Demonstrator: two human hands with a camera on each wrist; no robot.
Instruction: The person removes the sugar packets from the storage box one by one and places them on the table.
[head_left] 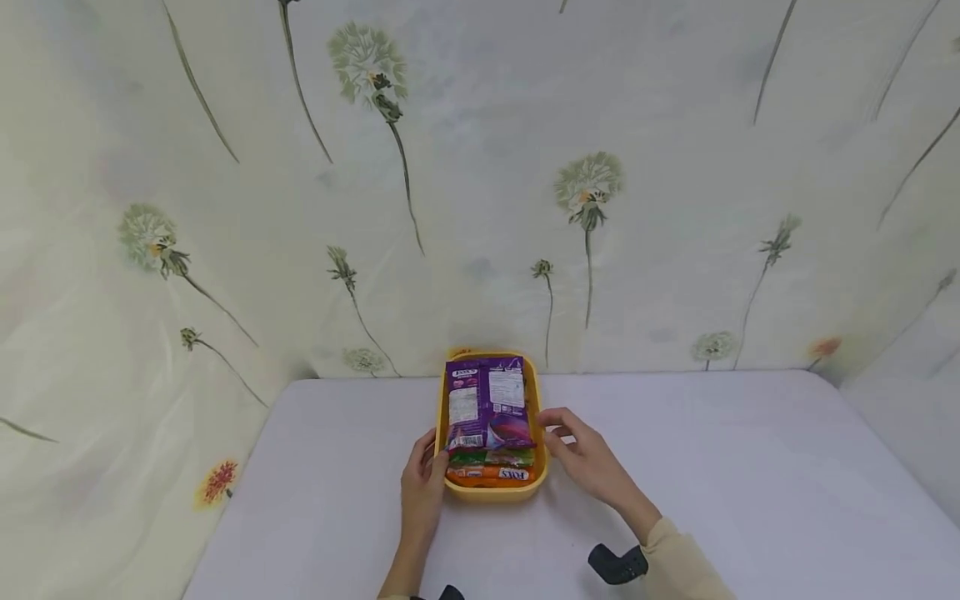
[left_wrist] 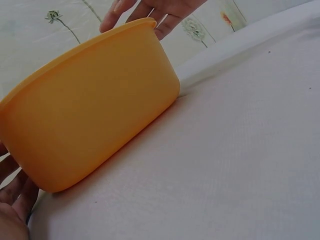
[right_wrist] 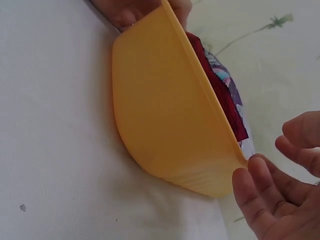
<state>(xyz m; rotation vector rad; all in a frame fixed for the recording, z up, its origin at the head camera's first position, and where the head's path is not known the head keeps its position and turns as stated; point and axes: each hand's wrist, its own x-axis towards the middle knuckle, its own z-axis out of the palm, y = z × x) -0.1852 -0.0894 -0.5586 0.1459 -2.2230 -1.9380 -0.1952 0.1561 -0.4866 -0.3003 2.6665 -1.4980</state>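
A yellow plastic tub [head_left: 491,495] stands on the table, filled with candy packets. On top lies a purple packet [head_left: 480,404] with white label panels; a green packet [head_left: 491,457] and an orange packet [head_left: 480,475] marked FOX'S show below it. My left hand [head_left: 423,487] rests against the tub's left side, thumb near the rim. In the left wrist view, its fingers [left_wrist: 20,192] are partly hidden by the tub. My right hand [head_left: 588,462] is at the right side with loosely bent, spread fingers. Its fingertips [right_wrist: 245,185] are at the rim in the right wrist view.
The table [head_left: 345,500] has a white cover, and its back edge meets a hanging cloth [head_left: 480,208] printed with dandelions. A dark wrist device [head_left: 618,565] sits by the right sleeve [head_left: 678,562]. The tub stands close to the cloth.
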